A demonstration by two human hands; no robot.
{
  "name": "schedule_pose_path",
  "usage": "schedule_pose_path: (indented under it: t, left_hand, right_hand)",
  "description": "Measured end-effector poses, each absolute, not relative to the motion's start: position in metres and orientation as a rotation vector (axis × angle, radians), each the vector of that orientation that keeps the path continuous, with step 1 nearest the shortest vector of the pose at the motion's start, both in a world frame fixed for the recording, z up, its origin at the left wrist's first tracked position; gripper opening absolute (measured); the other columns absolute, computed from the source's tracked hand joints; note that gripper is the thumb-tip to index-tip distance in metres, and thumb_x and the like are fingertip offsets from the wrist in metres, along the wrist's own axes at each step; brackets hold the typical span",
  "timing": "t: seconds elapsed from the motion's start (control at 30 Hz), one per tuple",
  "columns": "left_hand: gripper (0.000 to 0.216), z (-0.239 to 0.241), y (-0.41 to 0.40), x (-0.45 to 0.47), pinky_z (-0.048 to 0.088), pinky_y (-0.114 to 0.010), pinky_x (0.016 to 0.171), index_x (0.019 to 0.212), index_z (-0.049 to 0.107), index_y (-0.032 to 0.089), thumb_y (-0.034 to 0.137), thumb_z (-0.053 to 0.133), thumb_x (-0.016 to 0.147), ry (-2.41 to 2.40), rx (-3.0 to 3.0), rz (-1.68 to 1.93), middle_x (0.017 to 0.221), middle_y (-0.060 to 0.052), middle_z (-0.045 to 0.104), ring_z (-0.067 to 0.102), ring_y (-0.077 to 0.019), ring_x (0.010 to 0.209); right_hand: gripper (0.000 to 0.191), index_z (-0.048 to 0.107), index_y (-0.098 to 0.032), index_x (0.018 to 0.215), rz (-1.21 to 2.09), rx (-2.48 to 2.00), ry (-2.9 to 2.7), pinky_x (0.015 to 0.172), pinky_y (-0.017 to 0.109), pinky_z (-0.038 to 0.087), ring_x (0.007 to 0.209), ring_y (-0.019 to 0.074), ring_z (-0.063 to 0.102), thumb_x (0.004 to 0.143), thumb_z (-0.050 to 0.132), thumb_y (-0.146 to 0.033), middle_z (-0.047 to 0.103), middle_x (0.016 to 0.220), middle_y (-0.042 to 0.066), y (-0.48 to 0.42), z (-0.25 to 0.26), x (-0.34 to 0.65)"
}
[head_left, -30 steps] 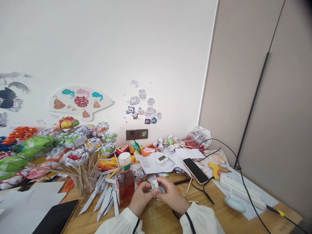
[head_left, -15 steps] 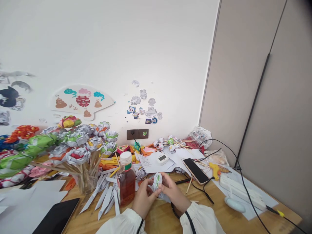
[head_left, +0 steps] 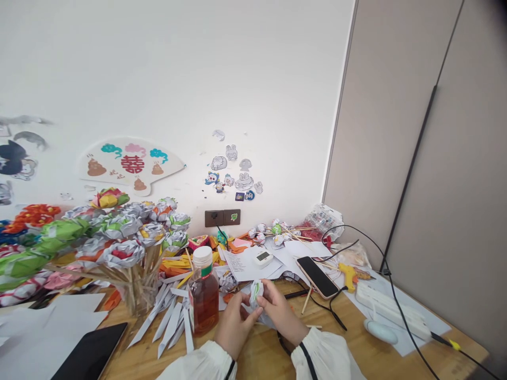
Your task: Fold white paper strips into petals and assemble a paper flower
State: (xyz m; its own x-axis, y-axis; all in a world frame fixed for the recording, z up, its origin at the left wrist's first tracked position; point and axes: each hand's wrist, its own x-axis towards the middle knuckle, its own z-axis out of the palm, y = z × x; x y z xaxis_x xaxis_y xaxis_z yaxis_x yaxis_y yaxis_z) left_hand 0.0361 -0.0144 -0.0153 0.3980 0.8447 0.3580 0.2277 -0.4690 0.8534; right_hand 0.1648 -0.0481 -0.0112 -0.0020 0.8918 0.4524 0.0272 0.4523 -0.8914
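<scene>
Between my two hands, just above the table's front middle, is a white and green paper flower of folded paper. My left hand grips its left and lower side, thumb and fingers closed on it. My right hand pinches the same flower from the right, the thumb on its near face. The flower's underside is hidden by my fingers. Close beside my left hand stands a bottle of reddish-brown liquid with a white cap. Folded white paper strips lie left of the bottle.
Paper flowers on sticks fill a clear holder at left, near a black tablet. A white timer sits on papers behind my hands. To the right are a phone, a yellow glue gun, cables and a power strip.
The whole view has shifted very slightly. Both hands stay on the paper flower in nearly the same place, with no clear change in their grip.
</scene>
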Motion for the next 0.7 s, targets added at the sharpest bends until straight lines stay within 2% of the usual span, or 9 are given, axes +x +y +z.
schedule_pose_path:
  t: [0.13,0.27,0.43,0.53,0.63,0.7]
  left_hand:
    - [0.023,-0.015,-0.013,0.037,0.037,-0.025,0.052,0.064,0.044,0.020,0.041,0.054,0.064,0.973,1.914,1.099,0.063,0.002,0.051,0.049,-0.0133,0.053]
    - [0.026,-0.014,-0.012,0.039,0.038,-0.025,0.050,0.064,0.045,0.018,0.043,0.054,0.063,0.959,1.866,1.091,0.060,0.002,0.051,0.049,-0.0128,0.051]
    - [0.040,-0.016,-0.012,0.041,0.044,-0.028,0.054,0.080,0.049,0.015,0.049,0.053,0.060,0.887,1.620,0.996,0.077,-0.005,0.057,0.056,-0.0167,0.062]
    - [0.052,-0.013,-0.012,0.042,0.046,-0.029,0.054,0.089,0.048,0.014,0.052,0.055,0.056,0.890,1.424,0.944,0.087,-0.010,0.058,0.057,-0.0207,0.071]
    - [0.050,-0.007,-0.013,0.042,0.045,-0.029,0.067,0.082,0.053,0.015,0.048,0.064,0.046,0.874,1.335,1.035,0.088,-0.009,0.060,0.055,-0.0223,0.084]
    - [0.048,-0.007,-0.013,0.042,0.045,-0.028,0.070,0.078,0.055,0.015,0.044,0.068,0.042,0.872,1.299,1.056,0.082,-0.006,0.062,0.055,-0.0219,0.083]
  right_hand:
    - [0.032,0.042,-0.020,0.105,0.769,-0.925,-1.370,0.082,0.033,0.037,0.092,0.0176,0.050,0.075,0.049,-0.030,0.054,0.098,0.005,-0.045,-0.014,0.168]
    - [0.029,0.044,-0.018,0.100,0.667,-0.986,-1.339,0.075,0.030,0.041,0.083,0.0168,0.052,0.074,0.051,-0.028,0.055,0.087,0.004,-0.043,-0.015,0.172]
    - [0.030,0.048,-0.018,0.097,0.502,-1.251,-1.365,0.068,0.030,0.042,0.073,0.0166,0.052,0.069,0.055,-0.025,0.055,0.080,0.003,-0.041,-0.019,0.175]
    - [0.037,0.049,-0.020,0.100,0.354,-1.341,-1.494,0.072,0.032,0.041,0.083,0.0195,0.050,0.066,0.059,-0.030,0.054,0.092,0.005,-0.044,-0.018,0.172]
    - [0.045,0.048,-0.023,0.105,0.229,-1.351,-1.590,0.081,0.034,0.037,0.095,0.0221,0.044,0.063,0.061,-0.032,0.050,0.100,0.006,-0.050,-0.014,0.168]
    - [0.052,0.044,-0.024,0.110,0.215,-1.347,-1.627,0.085,0.034,0.034,0.099,0.0218,0.042,0.062,0.063,-0.027,0.047,0.104,0.006,-0.053,-0.013,0.167]
